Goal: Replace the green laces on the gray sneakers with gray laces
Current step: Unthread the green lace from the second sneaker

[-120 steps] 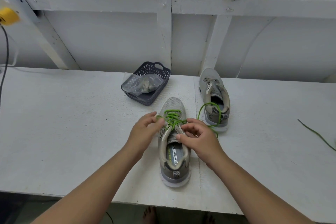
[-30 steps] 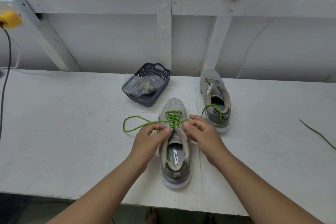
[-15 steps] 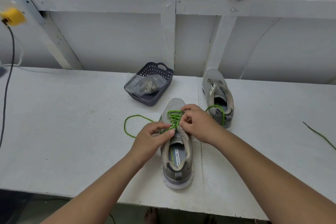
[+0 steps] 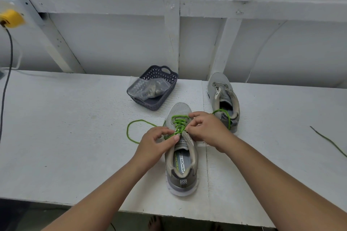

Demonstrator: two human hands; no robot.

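Observation:
A gray sneaker [image 4: 181, 163] stands toe-away on the white table, still threaded with a green lace [image 4: 179, 124] over its upper eyelets. My left hand [image 4: 156, 141] pinches the lace at the sneaker's left side; a loose green loop [image 4: 131, 129] trails off to the left on the table. My right hand [image 4: 207, 127] pinches the lace at the crossings on the tongue. A second gray sneaker [image 4: 223, 97] sits behind to the right, unlaced, with a green lace end [image 4: 222, 111] draped over its heel.
A dark plastic basket [image 4: 165, 88] holding a clear bag stands behind the near sneaker. Another green lace [image 4: 328, 141] lies far right on the table [image 4: 65, 127]. A black cable [image 4: 7, 73] hangs from a yellow plug at far left. The table's front edge is close.
My right hand has moved forward onto the lace crossings on the tongue. The left free end has slackened into a loop on the table. My left hand stays at the sneaker's left side.

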